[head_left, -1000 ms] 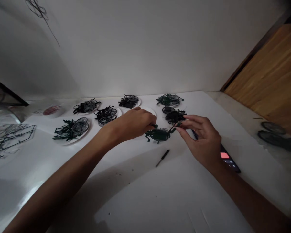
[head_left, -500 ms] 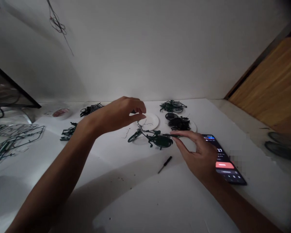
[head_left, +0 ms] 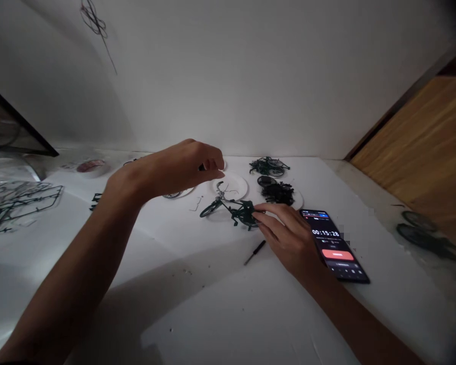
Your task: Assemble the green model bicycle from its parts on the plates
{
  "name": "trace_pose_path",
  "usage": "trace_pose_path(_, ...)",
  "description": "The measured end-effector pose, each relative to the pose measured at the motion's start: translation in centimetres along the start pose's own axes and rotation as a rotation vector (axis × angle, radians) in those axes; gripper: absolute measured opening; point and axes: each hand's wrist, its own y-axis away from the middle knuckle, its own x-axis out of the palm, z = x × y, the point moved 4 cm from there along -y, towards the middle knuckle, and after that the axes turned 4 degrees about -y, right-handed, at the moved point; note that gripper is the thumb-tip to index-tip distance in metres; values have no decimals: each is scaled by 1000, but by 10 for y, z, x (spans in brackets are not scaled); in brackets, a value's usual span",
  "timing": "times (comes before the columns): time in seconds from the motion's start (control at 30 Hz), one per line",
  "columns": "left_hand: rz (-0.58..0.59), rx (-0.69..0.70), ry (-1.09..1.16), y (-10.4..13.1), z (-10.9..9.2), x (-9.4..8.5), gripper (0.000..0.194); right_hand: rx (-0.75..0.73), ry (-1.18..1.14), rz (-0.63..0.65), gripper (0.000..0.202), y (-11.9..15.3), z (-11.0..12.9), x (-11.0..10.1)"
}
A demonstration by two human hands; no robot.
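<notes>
A small dark green model bicycle stands at the middle of the white table, its front wheel and handlebar toward the left. My right hand pinches its rear part between thumb and fingers. My left hand is raised above and left of the handlebar, fingers curled and thumb below them; whether something small is between the fingertips I cannot make out. Behind the handlebar is a white plate with thin wire-like pieces. A small black screwdriver lies in front of the bicycle.
A lit phone lies right of my right hand. Green bicycles and a heap of black parts are behind it. Green part frames are at the left, with a tape roll behind. Tiny scraps dot the table front.
My right hand has shifted left along the bicycle and now covers more of its rear. My left hand has moved slightly up and left in view, still curled. The phone shows more fully.
</notes>
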Motion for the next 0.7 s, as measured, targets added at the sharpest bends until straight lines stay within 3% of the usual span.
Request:
trace_pose_path(0.23, 49, 10, 35, 3, -2, 1, 27, 37, 4, 9, 29, -1, -5, 7)
trace_pose_path(0.7, -40, -17, 78, 26, 1, -23, 24, 84, -61, 2, 32, 0, -2, 10)
